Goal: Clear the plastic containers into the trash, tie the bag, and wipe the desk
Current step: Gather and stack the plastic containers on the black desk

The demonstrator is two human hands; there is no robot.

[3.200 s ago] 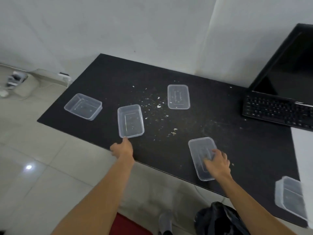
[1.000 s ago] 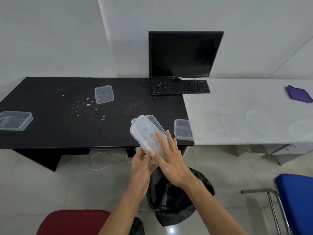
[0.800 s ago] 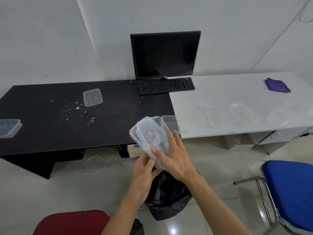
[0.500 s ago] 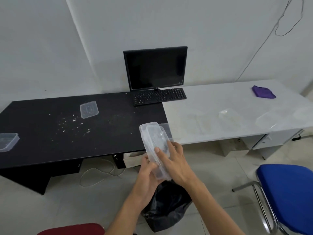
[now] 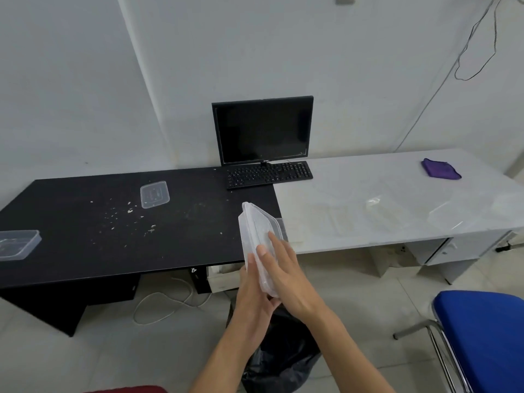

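Both my hands hold a clear plastic container with its lid (image 5: 256, 231) on edge, above a black trash bag (image 5: 279, 353) on the floor. My left hand (image 5: 251, 299) grips its lower end from below; my right hand (image 5: 283, 275) presses flat against its side. A lid-down container (image 5: 154, 194) lies on the black desk (image 5: 85, 259) among crumbs. Another clear container (image 5: 17, 244) sits at the desk's far left edge. Several faint clear containers (image 5: 377, 211) lie on the white desk (image 5: 397, 171). A purple cloth (image 5: 440, 169) rests at its far right.
A black monitor (image 5: 263, 130) and keyboard (image 5: 269, 173) stand at the back where the two desks meet. A blue chair (image 5: 482, 336) is at the lower right. White cable (image 5: 167, 302) lies on the floor under the black desk. A red seat edge (image 5: 127, 390) shows at the bottom.
I picked the container and lid off the black desk, stepped back and brought them together. Over the last second they turned from tilted to standing on edge over the bag.
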